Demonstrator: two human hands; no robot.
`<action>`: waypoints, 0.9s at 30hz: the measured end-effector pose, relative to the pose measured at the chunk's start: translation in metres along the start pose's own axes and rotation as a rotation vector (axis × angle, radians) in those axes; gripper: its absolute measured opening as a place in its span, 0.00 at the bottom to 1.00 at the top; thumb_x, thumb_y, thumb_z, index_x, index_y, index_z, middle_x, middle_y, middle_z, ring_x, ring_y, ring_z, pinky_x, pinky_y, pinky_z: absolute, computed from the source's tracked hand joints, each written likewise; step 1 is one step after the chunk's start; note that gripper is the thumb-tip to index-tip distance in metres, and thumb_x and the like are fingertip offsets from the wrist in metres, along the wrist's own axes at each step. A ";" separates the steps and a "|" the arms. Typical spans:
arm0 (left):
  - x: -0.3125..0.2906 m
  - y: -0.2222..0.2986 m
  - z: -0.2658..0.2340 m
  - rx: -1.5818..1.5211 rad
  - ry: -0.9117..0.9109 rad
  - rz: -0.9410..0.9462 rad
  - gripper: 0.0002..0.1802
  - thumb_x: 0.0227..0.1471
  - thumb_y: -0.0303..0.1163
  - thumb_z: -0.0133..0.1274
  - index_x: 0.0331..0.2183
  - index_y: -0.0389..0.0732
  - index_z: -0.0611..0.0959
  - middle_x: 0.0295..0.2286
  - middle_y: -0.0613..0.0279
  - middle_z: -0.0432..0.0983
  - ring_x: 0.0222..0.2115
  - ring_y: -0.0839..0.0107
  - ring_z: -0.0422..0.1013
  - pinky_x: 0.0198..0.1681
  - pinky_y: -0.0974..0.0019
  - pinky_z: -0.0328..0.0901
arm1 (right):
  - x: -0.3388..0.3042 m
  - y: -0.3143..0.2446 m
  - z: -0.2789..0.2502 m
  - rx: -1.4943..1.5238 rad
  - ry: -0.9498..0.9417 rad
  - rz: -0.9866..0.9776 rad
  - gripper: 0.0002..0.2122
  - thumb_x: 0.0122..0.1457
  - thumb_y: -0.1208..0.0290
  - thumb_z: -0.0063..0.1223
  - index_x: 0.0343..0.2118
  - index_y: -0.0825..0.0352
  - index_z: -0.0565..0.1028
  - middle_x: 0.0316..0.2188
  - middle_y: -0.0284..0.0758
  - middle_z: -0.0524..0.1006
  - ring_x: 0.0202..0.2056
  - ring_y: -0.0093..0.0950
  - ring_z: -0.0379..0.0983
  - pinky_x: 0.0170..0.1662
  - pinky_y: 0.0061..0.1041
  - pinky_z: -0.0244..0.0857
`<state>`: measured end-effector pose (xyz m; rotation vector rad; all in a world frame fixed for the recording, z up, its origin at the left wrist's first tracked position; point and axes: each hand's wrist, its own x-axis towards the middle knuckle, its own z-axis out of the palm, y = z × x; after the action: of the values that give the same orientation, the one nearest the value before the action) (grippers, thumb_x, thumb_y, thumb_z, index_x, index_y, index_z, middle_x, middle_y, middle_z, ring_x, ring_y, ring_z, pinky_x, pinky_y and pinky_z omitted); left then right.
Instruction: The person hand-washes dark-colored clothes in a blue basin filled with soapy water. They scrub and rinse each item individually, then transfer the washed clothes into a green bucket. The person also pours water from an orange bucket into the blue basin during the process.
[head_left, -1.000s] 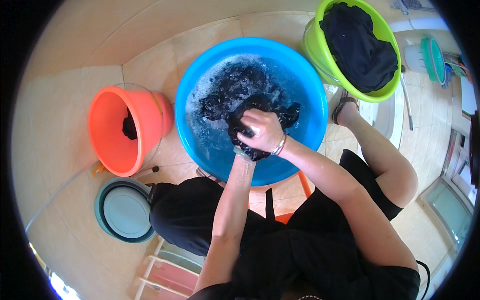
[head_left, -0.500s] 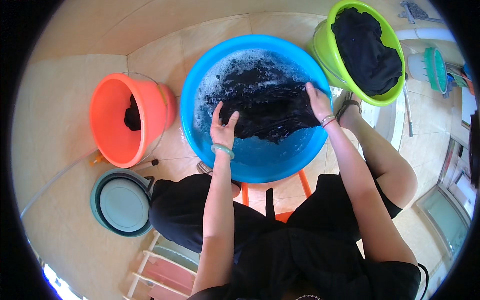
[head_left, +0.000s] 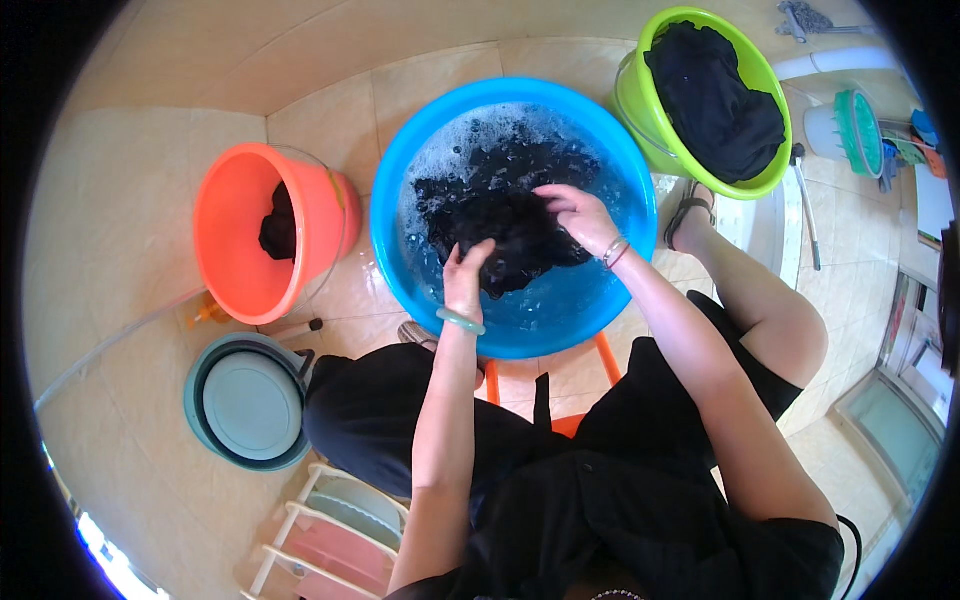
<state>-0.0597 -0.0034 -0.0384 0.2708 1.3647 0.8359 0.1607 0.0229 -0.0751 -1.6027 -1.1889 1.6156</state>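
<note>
A round blue basin (head_left: pixel 600 300) of soapy water sits on the tiled floor before me. In it lies a wet black garment (head_left: pixel 505 220). My left hand (head_left: pixel 465 275) grips the garment's near edge, a pale green bangle on the wrist. My right hand (head_left: pixel 580 215) clutches the same cloth from the right, thin bracelets on its wrist. Both hands are bunching the fabric just above the suds.
An orange bucket (head_left: pixel 235 250) at the left holds a dark cloth. A lime green bucket (head_left: pixel 700 170) at the upper right is full of black clothes. A teal collapsible basin (head_left: pixel 245 400) lies at lower left, next to a white and pink rack (head_left: pixel 320 540). An orange stool (head_left: pixel 575 385) is under me.
My hands were together a second ago, spread the garment wide half a second ago, and have now come back toward the middle, gathering the cloth.
</note>
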 end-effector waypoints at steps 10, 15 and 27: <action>-0.020 0.015 -0.044 -0.510 -0.201 -0.157 0.17 0.39 0.24 0.49 0.37 0.39 0.78 0.37 0.58 0.76 0.37 0.59 0.73 0.45 0.58 0.69 | -0.014 0.039 -0.006 -0.075 0.299 -0.054 0.07 0.52 0.73 0.58 0.34 0.66 0.77 0.28 0.31 0.78 0.32 0.23 0.74 0.36 0.22 0.67; 0.004 -0.019 -0.087 -0.209 0.215 -0.040 0.24 0.31 0.15 0.51 0.38 0.39 0.76 0.34 0.58 0.74 0.36 0.58 0.71 0.44 0.60 0.67 | -0.055 -0.034 -0.014 0.713 0.324 -0.055 0.08 0.54 0.79 0.49 0.36 0.61 0.74 0.31 0.23 0.73 0.34 0.17 0.68 0.37 0.21 0.63; -0.053 -0.005 -0.004 -0.633 -0.272 -0.479 0.64 0.34 0.71 0.58 0.64 0.54 0.45 0.64 0.52 0.33 0.62 0.40 0.40 0.54 0.26 0.50 | -0.126 -0.114 0.022 1.311 -0.103 -0.112 0.10 0.57 0.70 0.41 0.40 0.65 0.71 0.48 0.41 0.72 0.53 0.39 0.65 0.58 0.41 0.56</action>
<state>-0.0606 -0.0427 -0.0028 -0.4104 0.8038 0.7472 0.1335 -0.0408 0.0814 -0.5767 -0.0646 1.7657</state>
